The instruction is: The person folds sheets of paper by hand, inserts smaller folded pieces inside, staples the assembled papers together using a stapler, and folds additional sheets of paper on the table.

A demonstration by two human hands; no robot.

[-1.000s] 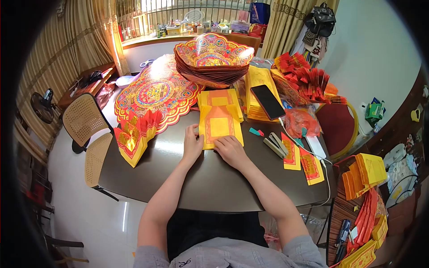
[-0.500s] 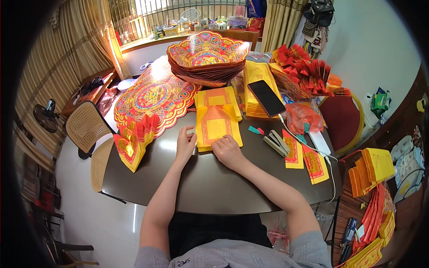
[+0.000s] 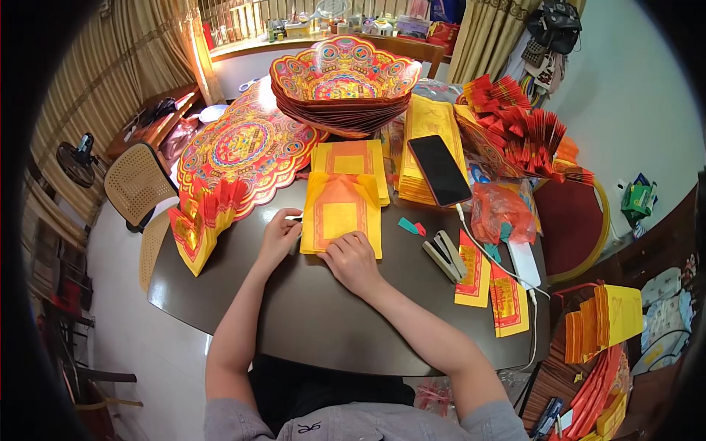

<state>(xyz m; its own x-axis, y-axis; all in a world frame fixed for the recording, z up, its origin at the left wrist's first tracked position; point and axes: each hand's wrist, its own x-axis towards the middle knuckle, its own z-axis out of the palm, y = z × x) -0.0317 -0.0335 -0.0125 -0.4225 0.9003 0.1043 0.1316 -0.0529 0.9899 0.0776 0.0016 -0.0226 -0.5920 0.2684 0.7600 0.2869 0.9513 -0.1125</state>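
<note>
A stack of yellow paper sheets [image 3: 340, 218] with red print lies before me, its top sheet folded in at the upper corners. On its lower edge rests my right hand [image 3: 351, 259], fingers curled together against the paper; whether it grips a sheet is unclear. My left hand [image 3: 279, 237] is just left of the stack, its thumb and fingertips close together near the edge, with a small dark and white bit at the tips that I cannot make out. Another yellow stack [image 3: 349, 156] lies behind. Folded red-and-gold paper [image 3: 202, 220] stands at the left.
A pile of patterned trays [image 3: 346, 88] stands at the back beside flat round sheets [image 3: 246, 143]. To the right are a phone [image 3: 440, 170] on yellow paper, a stapler [image 3: 444, 257], a white power bank [image 3: 523, 264] with a cable, and red folded papers [image 3: 515, 132].
The view has shifted. My left hand has drawn its thumb and fingers together beside the stack. My right hand stays at the stack's lower edge.
</note>
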